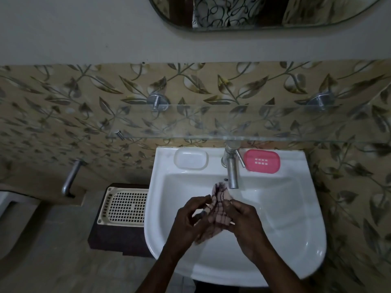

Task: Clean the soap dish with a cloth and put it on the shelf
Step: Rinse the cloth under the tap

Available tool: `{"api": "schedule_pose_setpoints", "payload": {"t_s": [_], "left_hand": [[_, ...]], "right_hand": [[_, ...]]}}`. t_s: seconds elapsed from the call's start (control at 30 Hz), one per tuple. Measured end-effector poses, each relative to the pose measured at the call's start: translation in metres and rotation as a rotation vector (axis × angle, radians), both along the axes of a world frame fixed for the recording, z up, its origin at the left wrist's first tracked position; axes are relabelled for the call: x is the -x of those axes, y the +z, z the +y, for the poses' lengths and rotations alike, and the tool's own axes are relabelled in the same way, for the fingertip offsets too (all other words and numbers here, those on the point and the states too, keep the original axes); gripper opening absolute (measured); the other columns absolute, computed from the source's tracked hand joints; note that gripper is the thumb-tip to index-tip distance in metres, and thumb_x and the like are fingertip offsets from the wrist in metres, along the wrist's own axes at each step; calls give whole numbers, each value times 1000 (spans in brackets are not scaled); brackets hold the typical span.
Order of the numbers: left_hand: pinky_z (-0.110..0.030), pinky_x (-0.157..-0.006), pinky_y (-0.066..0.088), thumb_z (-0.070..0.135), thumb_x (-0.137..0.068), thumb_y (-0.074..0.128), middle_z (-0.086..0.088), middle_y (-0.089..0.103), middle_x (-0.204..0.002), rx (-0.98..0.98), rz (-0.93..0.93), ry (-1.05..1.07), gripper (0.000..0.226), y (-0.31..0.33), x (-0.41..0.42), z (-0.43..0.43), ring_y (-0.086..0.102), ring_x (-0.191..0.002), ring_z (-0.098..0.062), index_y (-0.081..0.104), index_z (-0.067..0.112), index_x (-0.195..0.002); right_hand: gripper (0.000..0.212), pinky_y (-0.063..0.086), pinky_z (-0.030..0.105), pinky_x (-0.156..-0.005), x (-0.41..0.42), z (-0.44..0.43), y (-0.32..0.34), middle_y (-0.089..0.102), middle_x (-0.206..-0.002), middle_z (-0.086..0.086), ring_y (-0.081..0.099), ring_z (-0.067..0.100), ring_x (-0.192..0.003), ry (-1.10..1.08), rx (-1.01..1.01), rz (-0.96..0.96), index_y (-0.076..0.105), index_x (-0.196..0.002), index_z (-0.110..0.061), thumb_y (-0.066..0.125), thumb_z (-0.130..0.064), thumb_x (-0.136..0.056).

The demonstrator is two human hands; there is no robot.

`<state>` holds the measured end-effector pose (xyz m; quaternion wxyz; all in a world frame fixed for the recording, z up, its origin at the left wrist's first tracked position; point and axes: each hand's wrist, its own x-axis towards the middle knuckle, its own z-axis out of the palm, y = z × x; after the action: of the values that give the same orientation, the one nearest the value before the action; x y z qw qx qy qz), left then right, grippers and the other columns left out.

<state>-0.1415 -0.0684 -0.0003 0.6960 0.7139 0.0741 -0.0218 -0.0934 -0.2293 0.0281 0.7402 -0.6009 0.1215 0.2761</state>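
A pale checked cloth (219, 205) is bunched between both hands over the white sink basin (296, 210). My left hand (188, 220) pinches its left side, and my right hand (245, 220) grips its right side. On the sink's back ledge a clear white soap dish (191, 159) sits left of the tap. A pink soap dish part with slots (262, 161) sits right of the tap. Above the sink a glass shelf (211, 125) runs along the wall on metal brackets.
A chrome tap (231, 168) stands at the middle of the ledge, its spout just beyond the cloth. A cream plastic basket (124, 206) rests on a dark box left of the sink. A metal pipe (70, 179) juts from the wall at left. A mirror (264, 11) hangs above.
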Motion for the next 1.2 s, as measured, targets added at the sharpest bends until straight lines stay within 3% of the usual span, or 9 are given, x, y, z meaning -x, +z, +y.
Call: {"api": "schedule_pose_setpoints", "payload": {"t_s": [0.23, 0.43, 0.53, 0.73, 0.83, 0.9, 1.03, 1.13, 1.2], "left_hand": [[-36, -75, 57, 19, -97, 60, -2, 77, -87, -116, 141, 229, 17, 5, -4, -33, 72, -84, -17, 77, 18, -96], [-18, -53, 46, 30, -101, 52, 4, 64, -50, -380, 173, 254, 49, 21, -14, -40, 66, -53, -9, 59, 27, -52], [-21, -47, 39, 37, -102, 48, 5, 54, -44, -440, 132, 212, 48, 26, -15, -50, 53, -43, -7, 57, 21, -57], [-14, -49, 35, 29, -103, 46, 5, 59, -52, -364, 121, 155, 40, 32, -12, -48, 52, -48, -3, 61, 22, -67], [-27, -59, 51, 33, -94, 63, 1, 73, -66, -185, 180, 141, 23, 31, -16, -31, 67, -62, -12, 74, 19, -79], [-41, -75, 60, 22, -91, 66, -6, 78, -81, -57, 216, 136, 14, 27, -21, -14, 74, -79, -26, 78, 16, -90], [-38, -73, 60, 2, -93, 55, -8, 78, -86, -97, 194, 42, 26, 31, -29, 14, 74, -82, -26, 79, 13, -93], [-29, -64, 57, 3, -86, 57, -6, 78, -81, -137, 148, -82, 24, 38, -35, 20, 73, -73, -18, 78, 13, -88], [-27, -63, 53, 8, -81, 62, -9, 77, -79, -67, 124, -44, 17, 37, -40, 26, 70, -70, -16, 78, 11, -87]], "right_hand": [[17, 59, 49, -82, -7, 6, -6, 75, -95, 17, 73, 30, -88, 38, 143, -70, 76, -93, -13, 61, -5, -93], [11, 57, 37, -69, -13, -4, -7, 72, -77, 5, 67, 20, -69, -43, 839, -622, 75, -88, -10, 68, -2, -84], [14, 48, 14, -65, 0, 9, -5, 69, -76, 1, 64, 7, -67, 16, 778, -663, 74, -83, -10, 64, -1, -88], [29, 46, 2, -66, 6, 17, 2, 75, -96, 4, 67, 0, -79, 90, 675, -569, 70, -117, -14, 55, -5, -94], [73, 43, 1, -82, 8, 12, 8, 61, -128, -8, 62, -3, -103, 367, 525, -514, 34, -146, -35, 45, 9, -89], [83, 46, 7, -82, 6, 3, 8, 55, -131, -8, 61, -8, -104, 462, 246, -356, 16, -143, -44, 48, 11, -91], [72, 57, 36, -89, -24, -22, -10, 68, -123, 2, 67, 9, -107, 251, 383, -450, 46, -137, -40, 68, -6, -78], [78, 50, 29, -100, -44, -15, -10, 58, -134, -9, 56, 4, -122, 478, 326, -426, 44, -142, -24, 81, -5, -75], [60, 55, 31, -89, -52, -5, -9, 69, -119, -2, 65, 12, -110, 515, 133, -275, 59, -125, -20, 79, 4, -74]]}}
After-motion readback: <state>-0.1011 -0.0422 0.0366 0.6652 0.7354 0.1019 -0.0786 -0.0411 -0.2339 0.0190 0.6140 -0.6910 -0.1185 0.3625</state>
